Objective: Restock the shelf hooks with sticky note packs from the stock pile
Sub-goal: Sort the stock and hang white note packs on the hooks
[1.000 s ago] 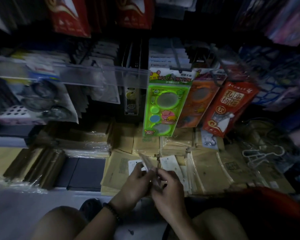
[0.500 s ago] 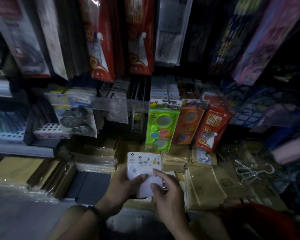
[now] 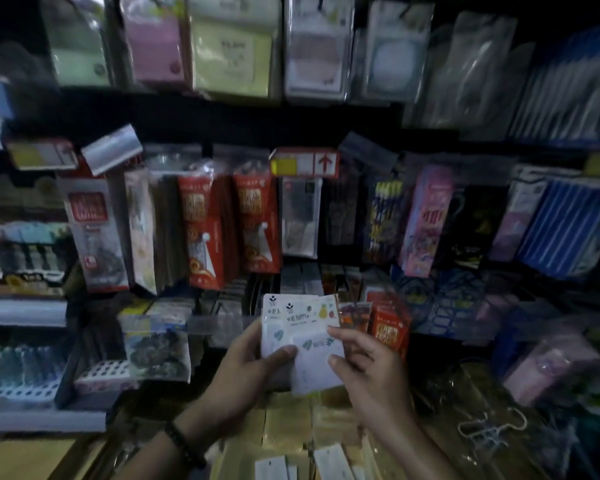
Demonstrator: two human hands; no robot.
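Observation:
Two white sticky note packs (image 3: 300, 332) printed "BE HAPPY" are fanned slightly apart at chest height in front of the shelves. My left hand (image 3: 246, 368) grips them from the left, thumb across the front. My right hand (image 3: 368, 372) pinches the front pack's right edge with thumb and fingers. High on the top row hang pastel sticky note packs (image 3: 232, 46) in clear sleeves. More white packs (image 3: 333, 462) lie on the brown stock pile (image 3: 284, 431) below my hands.
The middle row of hooks holds red packets (image 3: 257, 216), pencil sets (image 3: 385, 223) and blue striped packs (image 3: 561, 223). A red and yellow price tag (image 3: 305, 162) sticks out. White binder clips (image 3: 489, 427) lie at the lower right, and grey shelf edges (image 3: 21, 311) run along the left.
My view has tilted up from the stock pile to the hanging rows. Both hands have lifted the white packs up from the pile, and the packs are now fanned apart.

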